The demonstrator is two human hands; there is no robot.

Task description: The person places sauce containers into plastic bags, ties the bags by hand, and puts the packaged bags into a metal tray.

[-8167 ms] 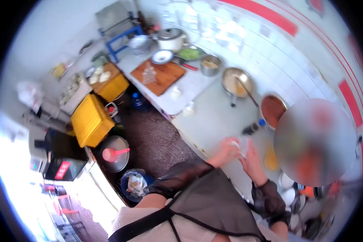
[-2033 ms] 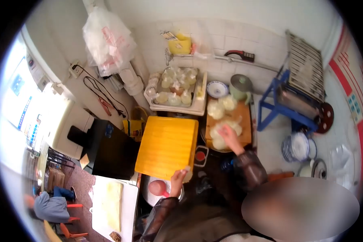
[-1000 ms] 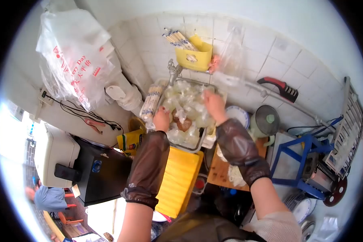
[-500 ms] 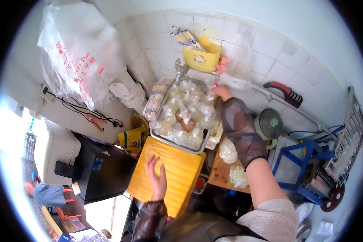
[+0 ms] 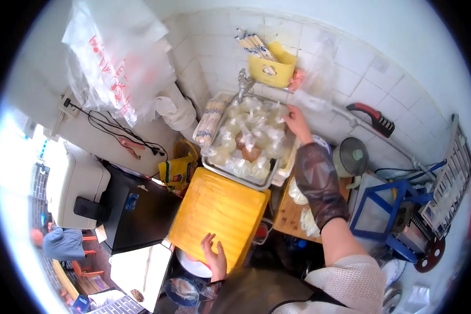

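My right hand [image 5: 296, 124] is at the upper right edge of a metal tray [image 5: 265, 184], its fingers bent beside the bags; what its fingertips hold, if anything, is too small to make out. The tray holds several knotted clear bags [image 5: 228, 140] of pale contents and a brownish one [image 5: 250, 152]. Over the lower edge of a yellow crate [image 5: 214, 209], my left hand [image 5: 214, 255] is raised with its fingers apart and nothing in them.
Wrapped chopsticks [image 5: 211, 121] lie left of the tray. A wooden board [image 5: 289, 217] with pale bundles is at the right, near a lidded green pot [image 5: 351, 156] and blue frame [image 5: 376, 209]. A plastic bag [image 5: 121, 63] hangs at upper left. A seated person [image 5: 64, 243] is far left.
My left hand has left the tray and moved down over the yellow crate, its fingers now apart. My right hand has moved to the tray's upper right edge. The view has swung from the counter.
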